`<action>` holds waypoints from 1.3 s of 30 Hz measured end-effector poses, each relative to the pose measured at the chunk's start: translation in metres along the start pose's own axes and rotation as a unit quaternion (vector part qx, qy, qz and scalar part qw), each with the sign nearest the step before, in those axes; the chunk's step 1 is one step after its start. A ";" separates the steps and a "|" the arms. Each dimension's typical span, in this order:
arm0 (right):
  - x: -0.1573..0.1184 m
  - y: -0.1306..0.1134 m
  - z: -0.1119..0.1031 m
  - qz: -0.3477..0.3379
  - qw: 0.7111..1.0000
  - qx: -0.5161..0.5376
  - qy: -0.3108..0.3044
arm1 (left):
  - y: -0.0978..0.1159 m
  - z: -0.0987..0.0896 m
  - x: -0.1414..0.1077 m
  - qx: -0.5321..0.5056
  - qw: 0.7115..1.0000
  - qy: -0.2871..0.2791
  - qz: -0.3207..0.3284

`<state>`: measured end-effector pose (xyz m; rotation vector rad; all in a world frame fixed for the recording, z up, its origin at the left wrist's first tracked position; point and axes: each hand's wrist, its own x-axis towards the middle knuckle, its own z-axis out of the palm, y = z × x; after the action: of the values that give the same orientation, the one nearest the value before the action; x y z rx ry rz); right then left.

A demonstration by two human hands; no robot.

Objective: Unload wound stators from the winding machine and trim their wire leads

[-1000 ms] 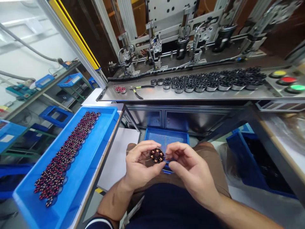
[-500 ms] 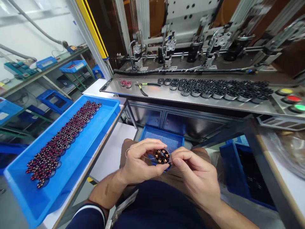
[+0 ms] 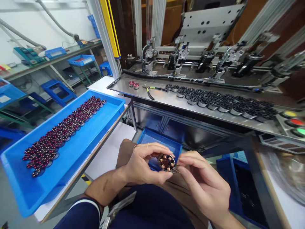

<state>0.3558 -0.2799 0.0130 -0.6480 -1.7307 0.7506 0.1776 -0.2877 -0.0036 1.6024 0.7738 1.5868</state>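
My left hand is closed around the rim of a motor stator, a round black part with copper windings and a metal edge. Its wound face is tilted up toward me, above my lap. Thin wire ends stick out from the stator's right side. There my right hand has thumb and forefinger closed at the wire, just off the rim. A thin loop of wire also shows above the left hand's knuckles.
Left, a blue tray holds rows of red-and-black stators. On the machine's steel ledge lie two red stators, cutting pliers and many black stators. Coloured buttons sit at right. A blue bin stands below.
The stator has turned in my left hand, its face more toward me. My right hand has shifted slightly right and down, its fingers lower on the wire. The camera view has swung left.
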 end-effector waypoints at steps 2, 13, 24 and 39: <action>0.002 -0.002 0.002 -0.015 1.000 -0.007 -0.001 | 0.001 -0.001 0.000 0.007 1.000 -0.005 0.001; -0.007 -0.011 0.009 -0.063 0.998 -0.020 0.019 | 0.005 0.006 0.002 0.045 0.996 0.053 0.064; 0.037 0.005 -0.021 -0.118 0.977 0.038 -0.172 | 0.018 0.002 0.006 -0.291 0.884 -0.054 -0.361; -0.010 -0.008 -0.006 -0.218 0.947 -0.222 0.080 | 0.014 0.020 0.006 -0.271 0.940 -0.018 -0.205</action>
<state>0.3641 -0.2914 0.0137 -0.5726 -1.8136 -0.0058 0.1971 -0.2922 0.0125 0.9913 0.5410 1.3097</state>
